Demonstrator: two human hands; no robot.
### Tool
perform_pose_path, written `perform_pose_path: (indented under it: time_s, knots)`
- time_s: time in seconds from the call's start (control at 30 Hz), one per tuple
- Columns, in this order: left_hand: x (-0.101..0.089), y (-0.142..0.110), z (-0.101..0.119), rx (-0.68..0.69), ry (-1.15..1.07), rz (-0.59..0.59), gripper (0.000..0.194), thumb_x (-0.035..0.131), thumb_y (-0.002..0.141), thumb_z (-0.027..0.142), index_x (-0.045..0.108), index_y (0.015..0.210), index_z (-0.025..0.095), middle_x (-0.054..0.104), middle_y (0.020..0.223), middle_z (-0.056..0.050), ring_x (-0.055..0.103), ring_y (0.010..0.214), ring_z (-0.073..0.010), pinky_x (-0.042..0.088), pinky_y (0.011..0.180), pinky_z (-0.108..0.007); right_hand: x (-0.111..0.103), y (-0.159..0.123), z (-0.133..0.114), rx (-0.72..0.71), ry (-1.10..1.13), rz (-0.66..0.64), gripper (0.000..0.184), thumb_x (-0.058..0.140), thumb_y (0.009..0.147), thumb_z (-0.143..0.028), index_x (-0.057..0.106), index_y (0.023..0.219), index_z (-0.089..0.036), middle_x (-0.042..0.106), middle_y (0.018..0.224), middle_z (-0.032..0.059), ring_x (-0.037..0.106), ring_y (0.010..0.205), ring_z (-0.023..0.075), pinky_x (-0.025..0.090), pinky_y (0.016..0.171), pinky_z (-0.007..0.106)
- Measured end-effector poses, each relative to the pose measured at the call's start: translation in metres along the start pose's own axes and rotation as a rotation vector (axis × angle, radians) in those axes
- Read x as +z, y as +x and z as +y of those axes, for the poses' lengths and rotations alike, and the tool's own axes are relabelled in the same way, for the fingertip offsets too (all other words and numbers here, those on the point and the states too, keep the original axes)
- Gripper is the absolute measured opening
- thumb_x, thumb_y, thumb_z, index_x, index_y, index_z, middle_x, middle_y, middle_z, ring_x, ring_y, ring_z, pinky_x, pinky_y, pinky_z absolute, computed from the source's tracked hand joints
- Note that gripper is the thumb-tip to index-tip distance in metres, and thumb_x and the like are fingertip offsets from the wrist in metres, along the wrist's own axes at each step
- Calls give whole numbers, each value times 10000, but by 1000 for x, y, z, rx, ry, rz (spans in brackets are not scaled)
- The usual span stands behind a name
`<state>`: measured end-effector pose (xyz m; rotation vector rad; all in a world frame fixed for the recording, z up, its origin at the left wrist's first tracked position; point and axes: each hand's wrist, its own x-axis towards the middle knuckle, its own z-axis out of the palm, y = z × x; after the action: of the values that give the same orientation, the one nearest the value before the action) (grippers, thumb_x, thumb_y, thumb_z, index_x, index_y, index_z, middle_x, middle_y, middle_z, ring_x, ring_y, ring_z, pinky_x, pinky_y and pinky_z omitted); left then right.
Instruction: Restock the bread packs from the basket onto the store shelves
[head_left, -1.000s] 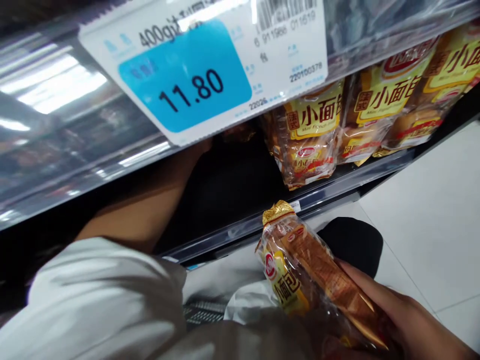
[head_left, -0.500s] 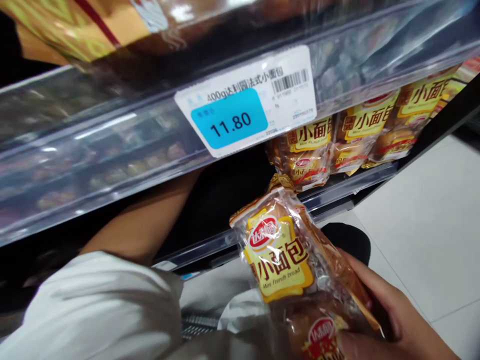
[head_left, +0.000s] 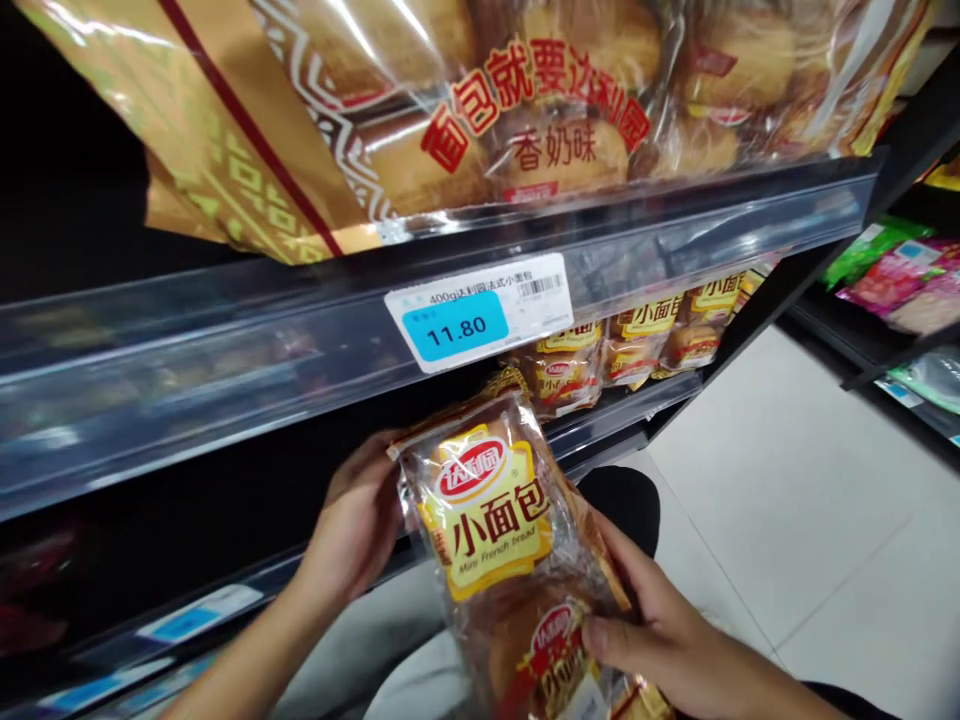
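Observation:
I hold a clear bag of mini French bread (head_left: 499,530) with a yellow and red label, upright in front of the lower shelf. My left hand (head_left: 356,525) grips its upper left edge, fingers curled behind the bag. My right hand (head_left: 649,620) clasps the lower right side, thumb pressed on the front. The bag sits just below a price tag (head_left: 480,310) reading 11.80 on the clear shelf rail.
More bags of the same bread (head_left: 637,345) stand on the lower shelf to the right. A large gold bread bag (head_left: 465,110) lies on the shelf above. White floor tiles (head_left: 810,520) stretch to the right, with another rack of packets (head_left: 900,290) beyond.
The view has pulled back from the shelf. My left arm came out from under the shelf and its hand now grips the bag. The bag rose and turned label-forward.

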<state>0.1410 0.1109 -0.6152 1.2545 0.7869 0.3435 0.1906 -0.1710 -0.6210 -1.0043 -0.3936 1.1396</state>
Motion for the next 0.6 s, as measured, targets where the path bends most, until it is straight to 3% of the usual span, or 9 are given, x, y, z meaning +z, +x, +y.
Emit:
perform_pose_path:
  time_s: [0.1,0.17,0.27,0.33,0.4,0.5,0.6]
  knots:
    - [-9,-36,-20,-174,16,-82,448,818,666,641,731,994,348,727,791,2,624,550,-220,431,361,-294,-1,3,-5,-5,-18,-53,1024,768,870,-634,212,1662,-299,374,1671,110,346,1546,299,262,1278,487]
    - [-14,-55,-27,-295,41,-239,742,796,598,786,715,1198,357,777,1030,-65,732,786,-335,518,420,-354,0,5,-7,-10,-44,-88,1038,732,896,-648,144,1674,-291,349,1682,117,346,1547,289,268,1279,482]
    - [-18,-74,-32,-331,45,-364,1033,800,525,858,626,1396,331,720,1304,-116,670,1179,-458,633,665,-451,3,8,-9,-50,-117,-99,1021,682,940,-643,82,1681,-279,304,1702,124,320,1560,270,252,1290,461]
    - [-17,-83,-32,-315,50,-339,1106,862,498,804,580,1453,321,676,1395,-114,583,1325,-465,611,923,-508,5,10,-10,-96,-185,-107,1002,660,960,-632,66,1683,-277,264,1718,121,292,1573,260,242,1296,448]
    - [-13,-87,-33,-311,72,-298,1141,936,482,689,545,1485,313,674,1402,-116,575,1346,-451,541,1071,-525,6,10,-11,-119,-281,-140,997,640,975,-624,35,1686,-274,218,1734,114,266,1584,255,251,1298,442]
    - [-7,-83,-32,-331,100,-227,1094,965,464,565,561,1457,351,741,1284,-103,654,1247,-440,562,1040,-530,3,5,-12,-94,-534,-142,1019,619,976,-643,-1,1689,-261,146,1748,110,202,1603,284,237,1307,483]
    - [-9,-70,-19,-302,50,-74,903,973,359,518,698,1212,408,797,1123,-47,725,1099,-427,635,876,-476,-3,-2,-9,-19,-820,-63,911,529,1013,-653,48,1691,-280,83,1754,77,135,1613,328,181,1309,578]
